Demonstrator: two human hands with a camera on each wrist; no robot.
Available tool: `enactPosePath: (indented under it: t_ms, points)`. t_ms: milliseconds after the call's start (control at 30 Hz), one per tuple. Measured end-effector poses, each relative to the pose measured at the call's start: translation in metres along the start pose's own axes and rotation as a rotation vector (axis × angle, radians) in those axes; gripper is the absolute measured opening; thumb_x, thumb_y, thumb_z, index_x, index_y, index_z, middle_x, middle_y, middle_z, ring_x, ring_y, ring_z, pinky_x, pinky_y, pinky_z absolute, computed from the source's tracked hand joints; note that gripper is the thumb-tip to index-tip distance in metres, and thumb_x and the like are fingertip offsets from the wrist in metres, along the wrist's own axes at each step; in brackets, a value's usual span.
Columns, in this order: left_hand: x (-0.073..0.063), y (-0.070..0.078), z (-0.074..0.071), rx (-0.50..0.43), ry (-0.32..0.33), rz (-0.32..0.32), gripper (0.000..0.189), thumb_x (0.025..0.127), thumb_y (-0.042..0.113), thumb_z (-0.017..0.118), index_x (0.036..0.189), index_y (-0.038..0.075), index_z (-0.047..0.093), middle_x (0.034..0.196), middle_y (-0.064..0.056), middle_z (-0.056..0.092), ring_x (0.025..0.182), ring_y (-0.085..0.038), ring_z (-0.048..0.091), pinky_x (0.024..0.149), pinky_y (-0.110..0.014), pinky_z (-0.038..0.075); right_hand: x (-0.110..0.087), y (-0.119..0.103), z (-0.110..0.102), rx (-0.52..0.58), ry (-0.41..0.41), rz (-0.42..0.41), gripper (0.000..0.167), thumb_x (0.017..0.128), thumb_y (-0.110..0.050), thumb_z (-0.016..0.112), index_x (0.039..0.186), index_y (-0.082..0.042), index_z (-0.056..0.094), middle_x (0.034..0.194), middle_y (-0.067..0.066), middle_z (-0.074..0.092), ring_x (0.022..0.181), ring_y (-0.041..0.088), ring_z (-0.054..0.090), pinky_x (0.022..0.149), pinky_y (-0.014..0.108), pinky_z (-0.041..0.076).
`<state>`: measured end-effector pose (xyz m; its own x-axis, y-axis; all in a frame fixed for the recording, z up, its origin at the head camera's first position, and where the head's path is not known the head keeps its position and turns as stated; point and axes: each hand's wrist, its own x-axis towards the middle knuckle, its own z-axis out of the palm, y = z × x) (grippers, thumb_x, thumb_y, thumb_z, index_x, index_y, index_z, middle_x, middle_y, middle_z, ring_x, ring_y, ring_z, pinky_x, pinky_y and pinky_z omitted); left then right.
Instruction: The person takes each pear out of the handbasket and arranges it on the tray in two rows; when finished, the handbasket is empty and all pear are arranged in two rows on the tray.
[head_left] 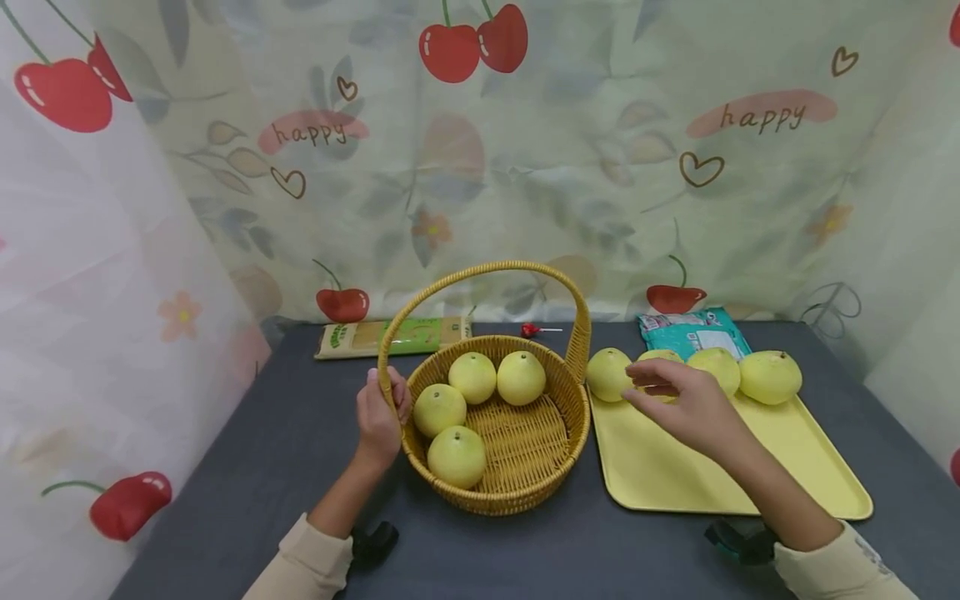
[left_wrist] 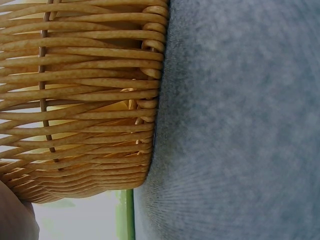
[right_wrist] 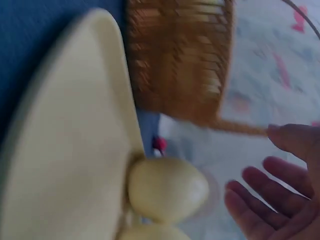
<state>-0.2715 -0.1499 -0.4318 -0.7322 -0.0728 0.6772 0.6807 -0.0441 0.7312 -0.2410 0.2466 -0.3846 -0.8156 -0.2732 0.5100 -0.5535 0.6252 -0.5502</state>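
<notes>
A round wicker basket (head_left: 527, 497) with a tall arched handle (head_left: 495, 268) stands mid-table. Several pale yellow-green pears (head_left: 457, 457) lie along its left and back inside. My left hand (head_left: 381, 421) grips the foot of the handle at the left rim; only a bit of that hand (left_wrist: 15, 215) shows in the left wrist view. To the right, a yellow tray (head_left: 675, 479) bears a back row of several pears (head_left: 771, 377). My right hand (head_left: 686, 408) hovers over this row, its fingers spread and holding nothing. In the right wrist view, a tray pear (right_wrist: 167, 190) sits apart from the fingers.
Behind the basket lie a flat green-and-tan packet (head_left: 416, 336) and a red lollipop (head_left: 530, 330). A teal packet (head_left: 693, 329) is behind the tray. The dark grey table (head_left: 300, 467) meets a printed cloth backdrop (head_left: 510, 208). Tray and basket stand nearly side by side.
</notes>
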Motion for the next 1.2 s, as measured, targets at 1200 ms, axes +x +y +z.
enactPosePath:
  t_ms: [1200]
  points:
    - [-0.001, 0.001, -0.002, 0.026, -0.002, -0.023, 0.062, 0.112, 0.033, 0.015, 0.067, -0.004, 0.035, 0.051, -0.009, 0.033, 0.040, -0.018, 0.030, 0.039, -0.029, 0.028, 0.074, -0.043, 0.093, -0.054, -0.362, 0.018, 0.068, 0.092, -0.027, 0.075, 0.147, -0.002, 0.045, 0.145, 0.018, 0.049, 0.113, 0.030, 0.061, 0.086, 0.044, 0.053]
